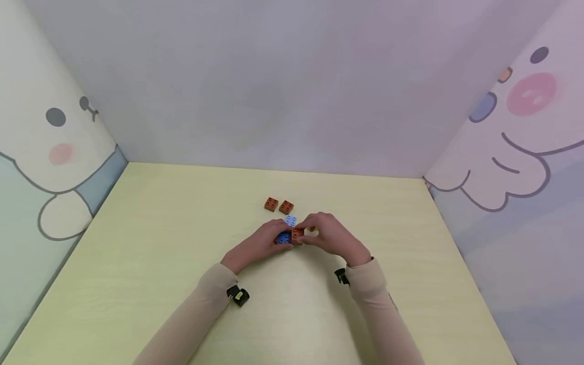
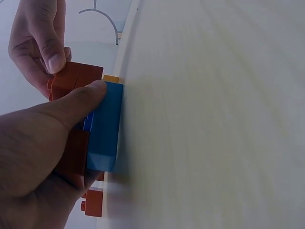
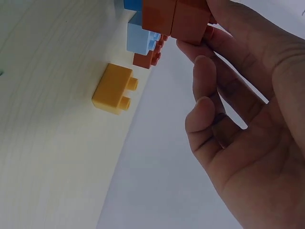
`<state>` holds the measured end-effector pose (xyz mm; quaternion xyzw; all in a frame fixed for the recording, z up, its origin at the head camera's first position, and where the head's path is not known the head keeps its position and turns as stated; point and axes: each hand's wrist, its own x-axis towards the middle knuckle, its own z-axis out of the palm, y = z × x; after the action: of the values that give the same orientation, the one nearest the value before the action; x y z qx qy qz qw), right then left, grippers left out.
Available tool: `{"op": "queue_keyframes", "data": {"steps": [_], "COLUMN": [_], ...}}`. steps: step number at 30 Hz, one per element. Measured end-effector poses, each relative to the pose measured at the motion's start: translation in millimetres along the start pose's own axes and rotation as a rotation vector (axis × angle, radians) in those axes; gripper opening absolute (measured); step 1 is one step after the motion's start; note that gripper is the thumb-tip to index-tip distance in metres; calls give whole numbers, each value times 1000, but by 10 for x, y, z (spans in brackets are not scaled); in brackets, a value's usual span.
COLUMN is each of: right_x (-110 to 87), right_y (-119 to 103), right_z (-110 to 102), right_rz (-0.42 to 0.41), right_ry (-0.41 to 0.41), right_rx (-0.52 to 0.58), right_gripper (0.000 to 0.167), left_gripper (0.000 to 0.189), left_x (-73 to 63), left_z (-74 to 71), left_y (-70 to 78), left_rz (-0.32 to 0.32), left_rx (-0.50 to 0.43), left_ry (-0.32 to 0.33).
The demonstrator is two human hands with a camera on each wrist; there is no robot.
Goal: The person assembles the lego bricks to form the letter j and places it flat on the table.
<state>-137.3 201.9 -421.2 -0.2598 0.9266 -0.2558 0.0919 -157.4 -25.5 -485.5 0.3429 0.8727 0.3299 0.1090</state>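
Note:
My left hand [image 1: 262,242] grips a blue building brick [image 2: 106,126] low over the table, thumb along its near side. At one end of it a red brick [image 2: 74,155] sits within the left hand's grasp. Toward the other end are two stacked red bricks [image 3: 172,20]; my right hand [image 1: 328,235] pinches the upper one between thumb and fingertips. The left thumb tip overlaps the lower one in the left wrist view. From above, the red stack stands right beside the blue studs. The right hand's other fingers curl loosely.
A light blue brick [image 1: 290,220] lies just beyond the hands. Past it are two red bricks, one on the left [image 1: 271,204] and one on the right [image 1: 286,207]. A yellow brick [image 3: 113,88] rests on the pale table [image 1: 173,228]. Printed walls [image 1: 274,101] border the table.

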Motion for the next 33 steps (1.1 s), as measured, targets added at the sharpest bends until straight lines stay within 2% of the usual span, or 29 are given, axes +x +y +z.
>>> {"op": "queue_keyframes", "data": {"steps": [14, 19, 24, 33], "right_x": [-22, -2, 62, 250], "right_y": [17, 53, 107, 211], "right_z": [39, -30, -82, 3], "right_rz": [-13, 2, 10, 48], "right_ry": [-10, 35, 78, 32], "right_rx": [-33, 7, -9, -74], "right_gripper": [31, 33, 30, 29], "left_gripper": [44, 45, 47, 46], "left_x": [-30, -8, 12, 1], "left_z": [7, 9, 4, -6], "left_y": [-15, -15, -6, 12], "left_rz": [1, 11, 10, -21], "left_rx": [-2, 13, 54, 66], "left_ry": [-9, -4, -5, -18]}}
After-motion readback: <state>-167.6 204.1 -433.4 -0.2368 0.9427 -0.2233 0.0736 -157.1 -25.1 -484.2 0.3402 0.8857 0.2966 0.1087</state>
